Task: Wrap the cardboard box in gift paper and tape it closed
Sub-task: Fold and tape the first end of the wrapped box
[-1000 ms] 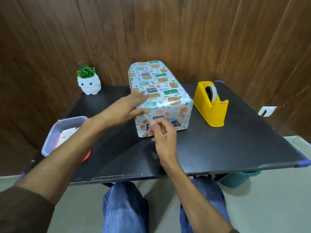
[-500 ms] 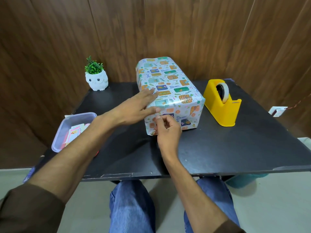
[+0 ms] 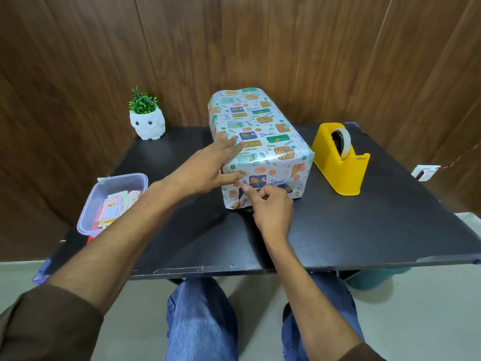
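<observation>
The box (image 3: 263, 131), fully covered in white gift paper printed with small presents, lies lengthwise on the black table (image 3: 364, 230). My left hand (image 3: 205, 168) lies flat on its near left top corner, fingers spread and thumb against the near end face. My right hand (image 3: 270, 207) has its fingers curled, and one fingertip presses on the folded paper of that end face, just below my left thumb. Whether a piece of tape lies under that fingertip cannot be made out. A yellow tape dispenser (image 3: 338, 168) with a roll of tape stands right of the box.
A clear plastic container (image 3: 86, 220) of paper labels sits at the table's left edge, with something red beneath it. A white owl planter (image 3: 148, 123) stands at the back left. Wooden walls close in behind. A teal bin (image 3: 377, 277) is under the table's right side.
My right hand has moved forward from just in front of the box to press on its near end face. My left hand has stayed on the box's near left corner.
</observation>
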